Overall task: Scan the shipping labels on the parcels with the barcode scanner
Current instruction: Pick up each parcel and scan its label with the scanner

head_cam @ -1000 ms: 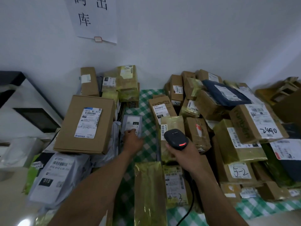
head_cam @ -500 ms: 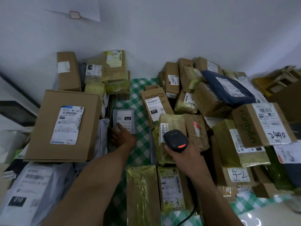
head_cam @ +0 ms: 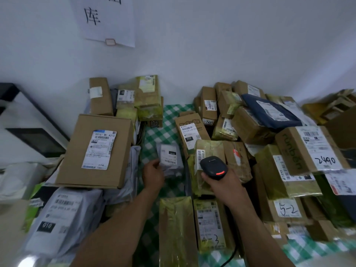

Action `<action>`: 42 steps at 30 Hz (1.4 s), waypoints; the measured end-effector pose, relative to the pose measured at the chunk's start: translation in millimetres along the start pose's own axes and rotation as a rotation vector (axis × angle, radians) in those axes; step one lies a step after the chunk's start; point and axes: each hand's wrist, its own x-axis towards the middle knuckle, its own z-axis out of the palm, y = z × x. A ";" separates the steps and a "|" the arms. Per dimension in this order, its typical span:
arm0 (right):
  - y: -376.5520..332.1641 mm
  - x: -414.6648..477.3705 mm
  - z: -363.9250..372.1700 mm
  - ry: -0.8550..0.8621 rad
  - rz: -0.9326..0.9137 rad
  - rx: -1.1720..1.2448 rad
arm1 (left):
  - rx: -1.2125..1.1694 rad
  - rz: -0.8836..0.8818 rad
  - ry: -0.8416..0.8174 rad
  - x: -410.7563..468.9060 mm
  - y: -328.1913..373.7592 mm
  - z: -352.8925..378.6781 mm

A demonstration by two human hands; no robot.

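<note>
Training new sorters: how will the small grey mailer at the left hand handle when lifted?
The grey mailer looks creased and soft, so probably floppy. It lies thin, so likely light. Its plastic film may slip in the left hand.

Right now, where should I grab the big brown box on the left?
Probably grip the big brown box by its two long side edges at once, reaching in from its near end: it lies flat, label up, and looks wide.

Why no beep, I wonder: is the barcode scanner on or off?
On: a red light glows on the barcode scanner gripped in the right hand. Whether it beeped, cannot tell.
</note>
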 end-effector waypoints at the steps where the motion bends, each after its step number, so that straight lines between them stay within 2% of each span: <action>1: -0.4 -0.6 -0.5 -0.002 0.000 0.011 | -0.017 -0.004 0.011 -4.5 1.7 -3.2; 6: -6.0 -10.7 -5.8 -0.041 -0.037 0.138 | -0.079 0.014 0.078 -23.7 12.1 -18.0; 9: -7.4 -22.7 -11.0 -0.036 -0.051 0.233 | -0.121 0.151 0.148 -46.7 36.2 -28.5; 15: -13.9 -50.0 -19.4 -0.066 -0.122 0.407 | -0.252 0.368 0.176 -115.4 84.5 -55.3; 21: -24.3 -69.8 -29.3 -0.089 -0.066 0.870 | -0.314 0.536 0.149 -160.3 96.7 -59.9; 24: -29.7 -78.1 -39.6 -0.153 -0.097 0.915 | -0.347 0.540 0.089 -167.3 96.9 -59.0; 27: -30.4 -79.7 -45.6 -0.101 -0.094 0.888 | -0.504 0.516 -0.076 -171.0 98.1 -61.3; 30: -23.7 -77.5 -45.5 -0.080 -0.084 0.878 | -0.616 0.324 -0.208 -164.7 107.2 -63.8; 32: -22.9 -80.8 -46.1 -0.090 -0.095 0.875 | -0.604 0.153 -0.247 -159.5 119.7 -67.9; 34: -23.9 -84.6 -45.7 -0.111 -0.118 0.880 | -0.567 0.078 -0.297 -152.4 125.1 -71.9; 38: -24.6 -86.5 -43.3 -0.102 -0.160 0.859 | -0.570 0.098 -0.290 -146.9 131.6 -77.3; 42: -26.5 -89.2 -45.9 0.010 -0.265 0.670 | -0.577 0.189 -0.170 -144.5 141.1 -79.8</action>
